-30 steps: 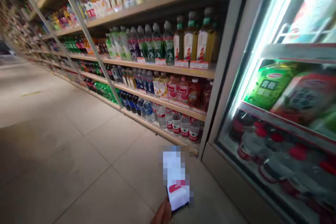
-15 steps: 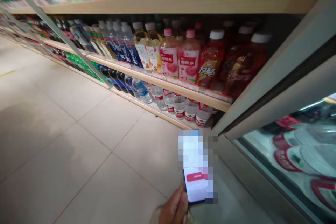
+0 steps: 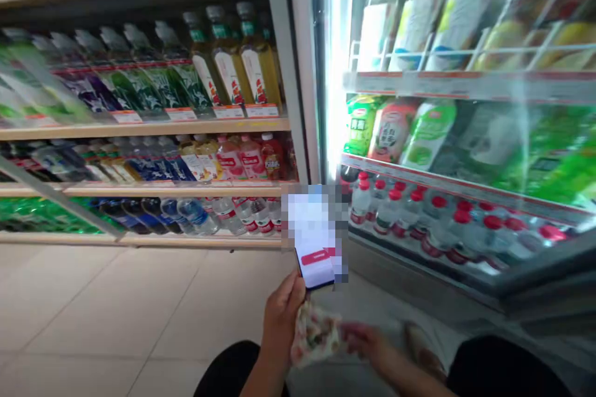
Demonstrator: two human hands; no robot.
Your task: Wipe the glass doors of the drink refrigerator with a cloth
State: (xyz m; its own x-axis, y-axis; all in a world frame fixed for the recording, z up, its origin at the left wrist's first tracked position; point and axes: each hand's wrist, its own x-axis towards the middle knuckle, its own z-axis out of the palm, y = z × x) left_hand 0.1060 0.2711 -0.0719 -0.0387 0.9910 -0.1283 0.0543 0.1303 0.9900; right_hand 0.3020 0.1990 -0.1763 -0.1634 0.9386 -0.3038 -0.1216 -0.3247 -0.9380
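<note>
My left hand [image 3: 285, 304] is closed around the lower left edge of a phone [image 3: 316, 270] with a lit screen, most of which is pixelated. Just below the phone hangs a light, crumpled, flower-patterned piece [image 3: 316, 335]; blur hides whether it is cloth or a packet. At its right edge are the fingers of my right hand [image 3: 365, 341], smeared but seemingly pinched on it. Both hands are low in the head view, above my dark-clad knees [image 3: 233, 369].
Wooden shelves [image 3: 153, 130] of drink bottles stand ahead on the left. To the right, a lit refrigerated case [image 3: 465, 84] holds more bottles, with red-capped water bottles [image 3: 431, 223] at the bottom. Pale floor tiles [image 3: 102, 304] stretch below.
My view has swung right and up, bringing the refrigerated case fully in. My right hand and the patterned piece have come into view. The phone stays in my left hand.
</note>
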